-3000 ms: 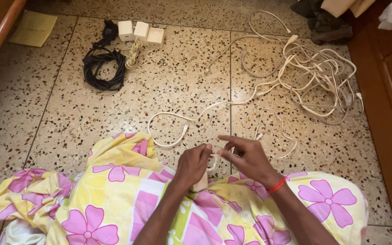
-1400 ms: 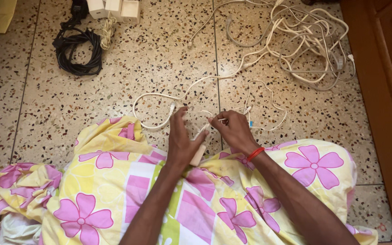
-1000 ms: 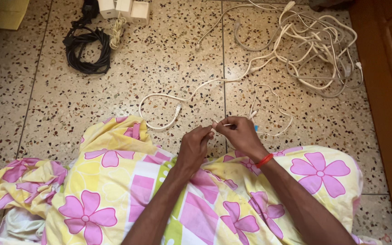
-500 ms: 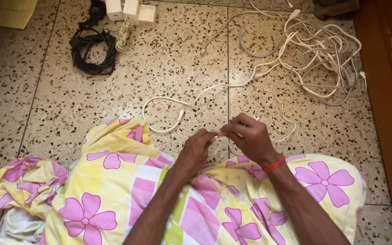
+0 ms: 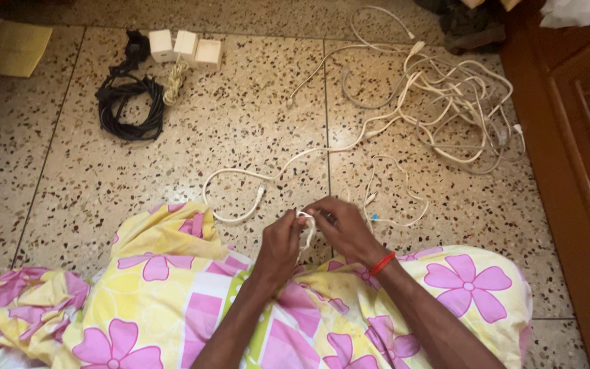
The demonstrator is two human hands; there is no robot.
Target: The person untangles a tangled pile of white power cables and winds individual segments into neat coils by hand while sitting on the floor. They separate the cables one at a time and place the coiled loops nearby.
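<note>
Over the lap, just past the flowered cloth [image 5: 172, 273], both hands meet on one thin white cable [image 5: 306, 229]. The left hand [image 5: 279, 244] pinches a small loop of it between thumb and fingers, and the right hand [image 5: 344, 229], with a red band [image 5: 382, 263] at the wrist, closes its fingertips on the same loop from the other side, so the two hands touch. A short length of this cable runs out from under the right hand across the speckled floor [image 5: 240, 123], ending just beside it. A thicker white cord [image 5: 254, 174] curls near the left hand and leads toward the far right corner of the floor, into a loose tangle of white cables [image 5: 455, 102]. Toward the far left edge lie a black coiled cable [image 5: 130, 106], three small white adapter blocks [image 5: 184, 45] and a yellow paper [image 5: 13, 48]. A wooden cabinet [image 5: 582, 137] lines the right edge.
</note>
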